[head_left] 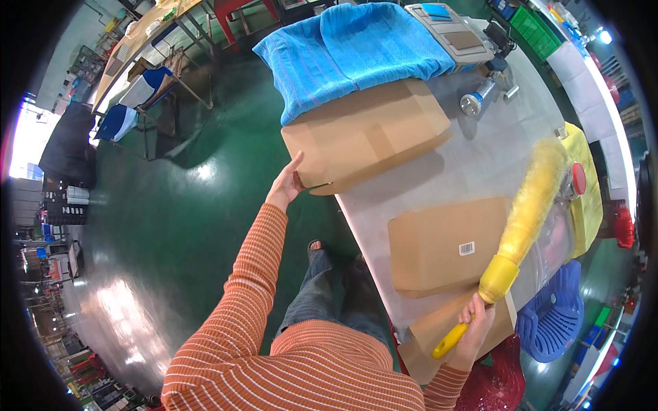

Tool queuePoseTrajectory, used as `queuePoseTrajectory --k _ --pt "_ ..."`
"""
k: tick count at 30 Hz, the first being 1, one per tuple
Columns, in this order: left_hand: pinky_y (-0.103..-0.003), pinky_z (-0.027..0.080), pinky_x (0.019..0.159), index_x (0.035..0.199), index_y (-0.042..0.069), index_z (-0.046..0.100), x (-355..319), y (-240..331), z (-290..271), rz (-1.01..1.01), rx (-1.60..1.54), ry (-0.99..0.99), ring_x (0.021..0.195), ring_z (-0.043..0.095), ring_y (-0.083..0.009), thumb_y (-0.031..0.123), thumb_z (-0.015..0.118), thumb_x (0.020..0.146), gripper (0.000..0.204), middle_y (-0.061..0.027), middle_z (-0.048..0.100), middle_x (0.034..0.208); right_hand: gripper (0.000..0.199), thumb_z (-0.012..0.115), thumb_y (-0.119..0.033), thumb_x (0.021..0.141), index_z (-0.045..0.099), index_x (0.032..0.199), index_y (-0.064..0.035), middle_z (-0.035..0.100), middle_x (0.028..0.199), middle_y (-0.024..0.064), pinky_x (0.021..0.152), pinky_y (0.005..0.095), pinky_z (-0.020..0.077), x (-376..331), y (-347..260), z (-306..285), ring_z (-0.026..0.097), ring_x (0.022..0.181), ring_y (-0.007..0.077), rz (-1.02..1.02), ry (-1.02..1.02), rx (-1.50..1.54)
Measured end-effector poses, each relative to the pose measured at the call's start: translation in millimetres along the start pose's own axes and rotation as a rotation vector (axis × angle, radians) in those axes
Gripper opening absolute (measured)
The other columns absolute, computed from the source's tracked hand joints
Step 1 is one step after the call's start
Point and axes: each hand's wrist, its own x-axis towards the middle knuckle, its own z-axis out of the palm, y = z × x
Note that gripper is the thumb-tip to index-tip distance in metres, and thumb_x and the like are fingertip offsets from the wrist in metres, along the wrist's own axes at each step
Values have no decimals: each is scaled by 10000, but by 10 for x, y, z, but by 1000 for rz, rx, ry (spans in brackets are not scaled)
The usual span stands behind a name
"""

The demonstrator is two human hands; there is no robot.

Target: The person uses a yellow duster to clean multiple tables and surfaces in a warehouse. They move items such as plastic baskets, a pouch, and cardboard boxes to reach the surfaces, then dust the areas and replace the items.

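My right hand (476, 323) is wrapped round the yellow handle of a fluffy duster (529, 198), whose head points up and away over the table's right side. At the far left corner of the table, my left hand (284, 182) grips the near end of a flat brown cardboard box (356, 140), thumb up along its edge and the other fingers partly hidden. That box juts past the table edge. A second cardboard box (428, 243) with a small barcode label lies closer, left of the duster. Another cardboard piece (428, 339) sits below it, partly behind my right hand.
A blue towel (356, 51) lies beyond the far box, beside a grey case (449, 31). A clear-and-silver flashlight (476, 100), a red-lidded jar (578, 179) and a yellow cloth (586, 205) are on the table's right part. Blue (554, 312) and red (497, 380) plastic chairs stand alongside.
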Motion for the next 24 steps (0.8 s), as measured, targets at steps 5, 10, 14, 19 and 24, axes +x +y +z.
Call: queuePoseTrajectory --k 5,10,14,19,24 --pt "-339 489 834 1123 7 523 167 -80 -30 15 6 -60 957 592 -191 247 666 772 448 -78 599 1070 170 549 -94 840 408 934 -83 367 615 -15 382 210 314 -9 7 86 344 423 60 14 -48 -80" --pt "-354 530 753 1079 -49 537 -353 -366 -553 39 -262 9 846 635 -233 188 604 773 392 -150 627 983 264 555 -115 846 407 1058 -62 385 606 -13 376 202 318 78 -22 92 356 421 59 -107 -139 -227" --pt "-365 533 759 1078 -23 538 -622 -604 -981 66 -292 76 841 631 -238 200 632 745 411 -138 624 980 345 553 -204 873 392 1142 -60 399 603 -17 376 200 317 467 -176 419 364 417 56 -53 -279 -257" --pt "-363 522 728 1064 14 545 -591 -595 -808 76 -249 124 838 615 -217 216 663 727 409 -95 623 948 416 524 -339 890 376 1184 -85 422 612 -15 376 207 326 1314 -165 1127 382 420 55 -153 -327 -467" --pt "-371 503 789 1103 2 532 -539 -698 -997 111 -342 102 889 603 -229 221 659 737 444 -105 612 995 482 528 -375 881 345 1236 -106 422 620 -12 381 218 338 1588 -105 1537 398 427 62 -113 -248 -503"
